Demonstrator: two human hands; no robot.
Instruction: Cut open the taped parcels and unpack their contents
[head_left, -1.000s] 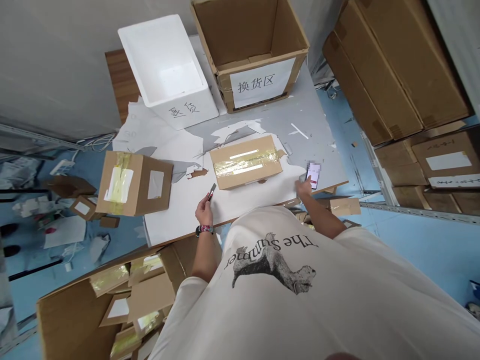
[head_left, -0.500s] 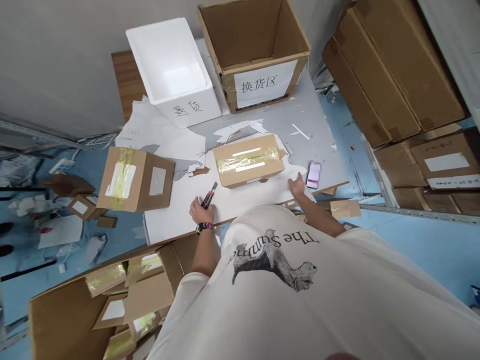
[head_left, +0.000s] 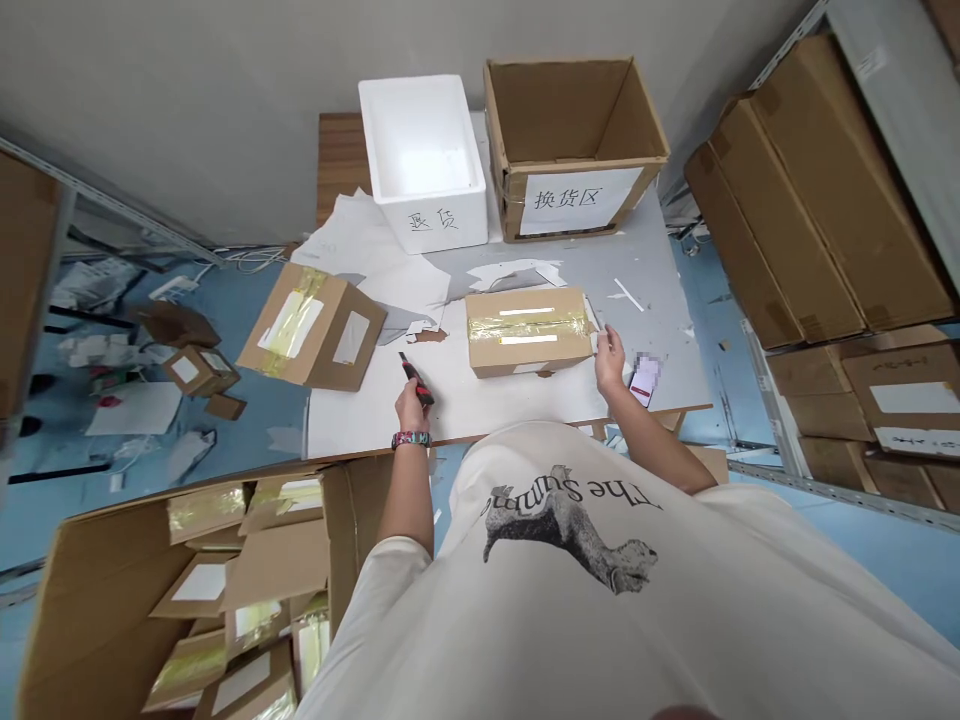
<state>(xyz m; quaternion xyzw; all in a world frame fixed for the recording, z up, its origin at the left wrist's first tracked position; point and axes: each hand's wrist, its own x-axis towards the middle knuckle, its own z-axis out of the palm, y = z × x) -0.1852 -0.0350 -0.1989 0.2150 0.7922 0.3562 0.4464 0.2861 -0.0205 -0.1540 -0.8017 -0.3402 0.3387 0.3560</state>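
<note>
A taped brown carton [head_left: 525, 345] lies on the white-covered table [head_left: 360, 425], with white strips on its top. My left hand [head_left: 412, 408] is closed round a black and red cutter [head_left: 420, 385], its tip pointing away from me, left of the carton. At the carton's right end, my right hand [head_left: 609, 358] has its fingers bent near the edge; whether they touch the carton or pinch anything is too small to tell. A phone [head_left: 643, 384] lies right of that hand. Another taped box [head_left: 319, 330] sits tilted at the table's left.
A white foam box [head_left: 442, 222] and an open carton [head_left: 585, 200] with a paper label stand at the back. Below left is a large carton [head_left: 82, 620] full of small boxes. Stacked boxes [head_left: 817, 210] line the right side. Paper scraps lie on the table.
The view has shifted. My left hand has turned the cutter so its tip points up and left. My right hand has moved from the table's front edge up to the carton's right end.
</note>
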